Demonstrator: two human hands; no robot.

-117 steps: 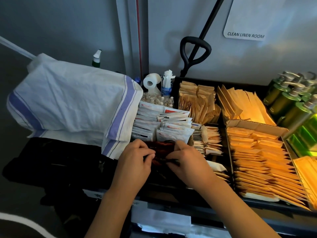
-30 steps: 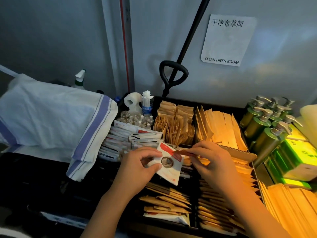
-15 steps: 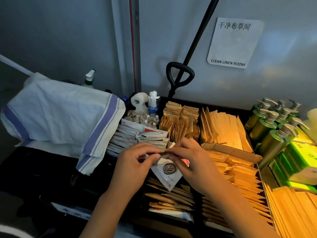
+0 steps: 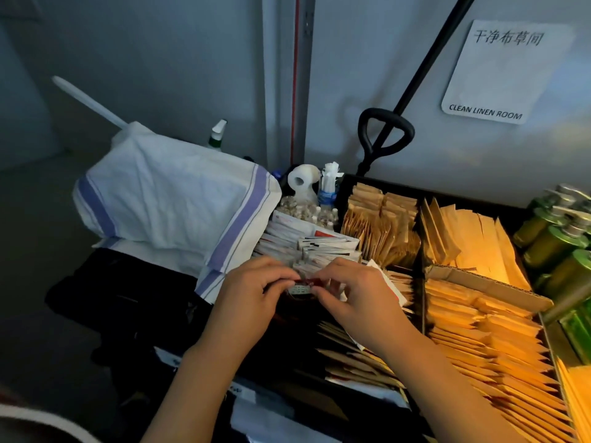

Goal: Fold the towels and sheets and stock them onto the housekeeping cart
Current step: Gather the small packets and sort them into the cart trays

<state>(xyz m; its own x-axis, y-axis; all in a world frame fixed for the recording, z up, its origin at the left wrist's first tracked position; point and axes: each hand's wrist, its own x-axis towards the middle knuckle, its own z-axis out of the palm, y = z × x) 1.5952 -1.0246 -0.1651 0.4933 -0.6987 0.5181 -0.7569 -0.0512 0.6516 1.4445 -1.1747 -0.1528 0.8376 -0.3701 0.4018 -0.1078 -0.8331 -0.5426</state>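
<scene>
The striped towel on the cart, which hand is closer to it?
Left. The left hand sits just beside the striped towel, by its hanging corner; the right hand is farther off, over the packets.

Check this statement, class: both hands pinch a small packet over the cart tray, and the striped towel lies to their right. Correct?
Not quite. In the head view the striped towel lies to the left of the hands. The left hand and right hand do pinch a small packet over the cart tray.

White blue-striped towel [image 4: 179, 203], folded, draped over cart's [image 4: 383, 187] left end
</scene>
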